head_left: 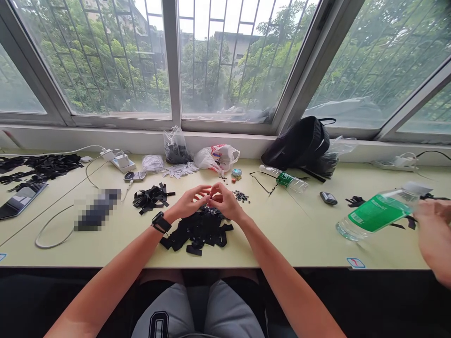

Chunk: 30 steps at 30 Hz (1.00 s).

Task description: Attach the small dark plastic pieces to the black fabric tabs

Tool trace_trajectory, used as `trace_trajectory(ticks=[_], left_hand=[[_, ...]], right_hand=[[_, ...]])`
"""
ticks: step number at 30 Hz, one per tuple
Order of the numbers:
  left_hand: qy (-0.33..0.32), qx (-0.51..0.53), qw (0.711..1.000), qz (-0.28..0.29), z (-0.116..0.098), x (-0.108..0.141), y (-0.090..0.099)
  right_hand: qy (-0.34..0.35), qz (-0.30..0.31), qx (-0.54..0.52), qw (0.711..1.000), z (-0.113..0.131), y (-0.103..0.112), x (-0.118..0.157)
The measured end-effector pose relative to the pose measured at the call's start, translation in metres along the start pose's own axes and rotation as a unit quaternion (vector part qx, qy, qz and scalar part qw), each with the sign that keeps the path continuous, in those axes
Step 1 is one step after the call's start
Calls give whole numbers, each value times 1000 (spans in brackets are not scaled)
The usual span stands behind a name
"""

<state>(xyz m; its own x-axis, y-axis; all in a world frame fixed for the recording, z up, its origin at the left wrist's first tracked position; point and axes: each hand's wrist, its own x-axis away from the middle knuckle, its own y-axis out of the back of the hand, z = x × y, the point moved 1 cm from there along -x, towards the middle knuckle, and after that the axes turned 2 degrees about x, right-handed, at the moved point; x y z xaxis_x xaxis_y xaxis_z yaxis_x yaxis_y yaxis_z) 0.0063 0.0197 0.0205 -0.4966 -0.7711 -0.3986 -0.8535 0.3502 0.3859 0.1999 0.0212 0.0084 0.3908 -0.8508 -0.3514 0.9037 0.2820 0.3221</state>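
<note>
My left hand (190,201) and my right hand (225,201) meet at the fingertips over the table. Both are closed in a pinch; whatever sits between the fingers is too small or hidden to make out. A dark watch is on my left wrist. Right below my hands lies a heap of black fabric strips (200,231), some with small shiny spots. Small dark round pieces (241,196), like buttons or snaps, are scattered just beyond my right hand. To the left of my left hand is a smaller pile of black strips (151,197).
Behind my hands stand a white plastic bag (216,158), a small round tin (236,172) and white strips (181,169). Eyeglasses (262,184) and a lying bottle (287,179) are right of them. A co-worker's hand (431,220) is at a tilted, green-labelled bottle (380,211).
</note>
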Motion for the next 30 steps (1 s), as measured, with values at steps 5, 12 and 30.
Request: trace_trajectory(ticks=[5, 12, 30], left_hand=[[54, 113, 991, 44, 11, -1, 3], [89, 54, 994, 17, 28, 1, 10], [47, -67, 997, -1, 9, 4, -2]], right_hand=[[-1, 17, -30, 999, 4, 1, 1], [41, -41, 118, 991, 3, 8, 2], [106, 17, 499, 860, 5, -10, 10]])
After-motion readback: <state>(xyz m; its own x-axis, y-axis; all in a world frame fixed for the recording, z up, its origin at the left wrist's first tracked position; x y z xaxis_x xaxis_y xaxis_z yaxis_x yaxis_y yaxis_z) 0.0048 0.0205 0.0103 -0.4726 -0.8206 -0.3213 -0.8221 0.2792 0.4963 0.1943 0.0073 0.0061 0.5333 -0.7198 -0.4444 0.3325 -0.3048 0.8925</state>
